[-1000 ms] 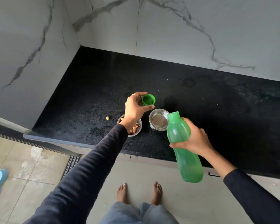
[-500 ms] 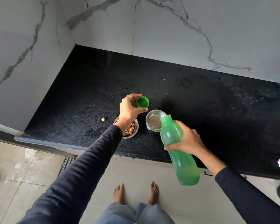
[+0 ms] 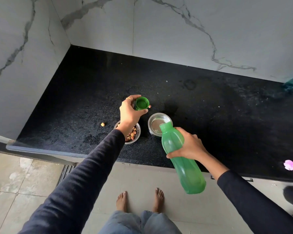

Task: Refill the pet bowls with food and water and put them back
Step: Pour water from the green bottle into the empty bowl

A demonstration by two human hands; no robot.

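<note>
Two bowls sit near the bench's (image 3: 210,115) front edge: left hand (image 3: 129,112) grips the cap (image 3: 142,103), right hand (image 3: 191,144) grips the bottle (image 3: 181,159) tilted over the empty bowl (image 3: 159,123), beside the food bowl (image 3: 134,133).

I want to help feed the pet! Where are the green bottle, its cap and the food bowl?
green bottle (image 3: 179,159), head view, on its body.
cap (image 3: 142,104), head view, on its open inside.
food bowl (image 3: 137,134), head view, on its right rim.
</note>
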